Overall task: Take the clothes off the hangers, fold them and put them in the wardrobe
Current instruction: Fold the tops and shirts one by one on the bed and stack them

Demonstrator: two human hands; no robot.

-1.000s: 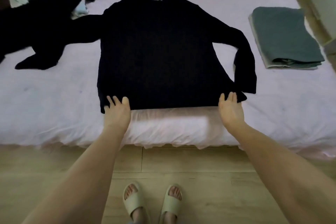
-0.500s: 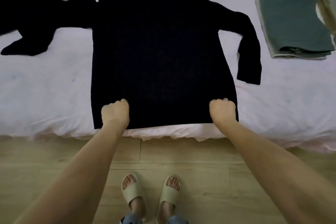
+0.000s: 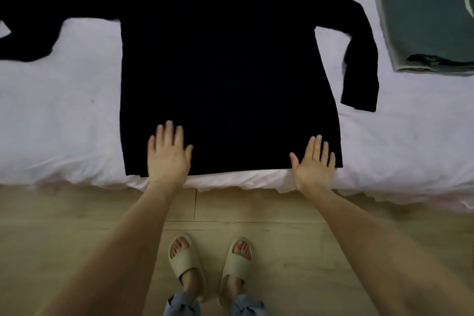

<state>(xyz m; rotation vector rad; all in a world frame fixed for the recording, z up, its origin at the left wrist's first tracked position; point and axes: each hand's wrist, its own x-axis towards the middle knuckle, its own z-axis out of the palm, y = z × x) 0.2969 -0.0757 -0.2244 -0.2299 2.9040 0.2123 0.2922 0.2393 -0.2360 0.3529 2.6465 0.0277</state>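
A black long-sleeved sweater point(image 3: 225, 64) lies spread flat on the white bed point(image 3: 59, 115), hem toward me at the bed's near edge. Its right sleeve bends down beside the body; its left sleeve runs off toward the upper left. My left hand point(image 3: 168, 155) rests flat on the hem's left part with fingers straight and spread. My right hand point(image 3: 314, 161) lies flat on the hem's right corner, fingers straight. Neither hand holds anything.
A folded grey-green garment point(image 3: 425, 15) sits on the bed at the upper right. Another dark garment point(image 3: 30, 7) lies at the upper left. Below the bed edge is wooden floor point(image 3: 256, 213), where my feet stand in beige slippers point(image 3: 187, 261).
Half a second ago both hands gripped the hem and pulled it toward the bed edge; now the fingers have opened and lie flat on it. The view has tilted lower.
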